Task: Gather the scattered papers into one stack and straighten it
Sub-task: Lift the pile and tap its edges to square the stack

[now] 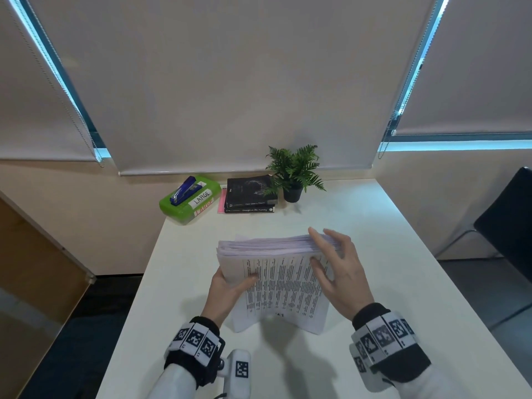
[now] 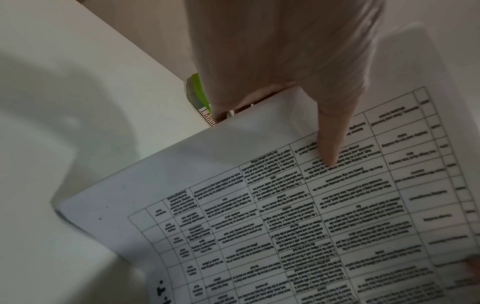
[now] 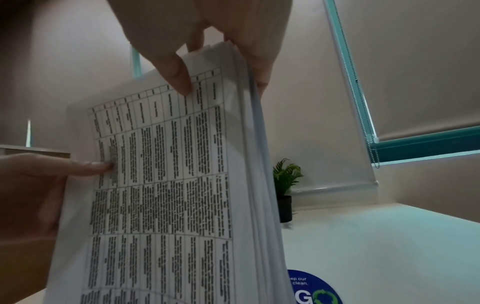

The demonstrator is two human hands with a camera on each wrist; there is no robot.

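Note:
A thick stack of printed papers (image 1: 283, 283) stands on its lower edge on the white table (image 1: 374, 283), tilted toward me, its front sheet covered in a table of text. My left hand (image 1: 230, 286) grips the stack's left side, thumb on the front sheet (image 2: 298, 205) and fingers behind. My right hand (image 1: 335, 266) holds the upper right corner, thumb on the printed front (image 3: 161, 185) and fingers curled over the top edge behind. The sheets' top edges fan slightly uneven.
At the table's far edge sit a green box (image 1: 187, 201) labelled LARGE with a blue stapler (image 1: 182, 189) on it, two stacked dark books (image 1: 250, 194) and a small potted plant (image 1: 295, 175). A dark chair (image 1: 509, 214) stands to the right. A round blue sticker (image 3: 314, 288) lies on the table.

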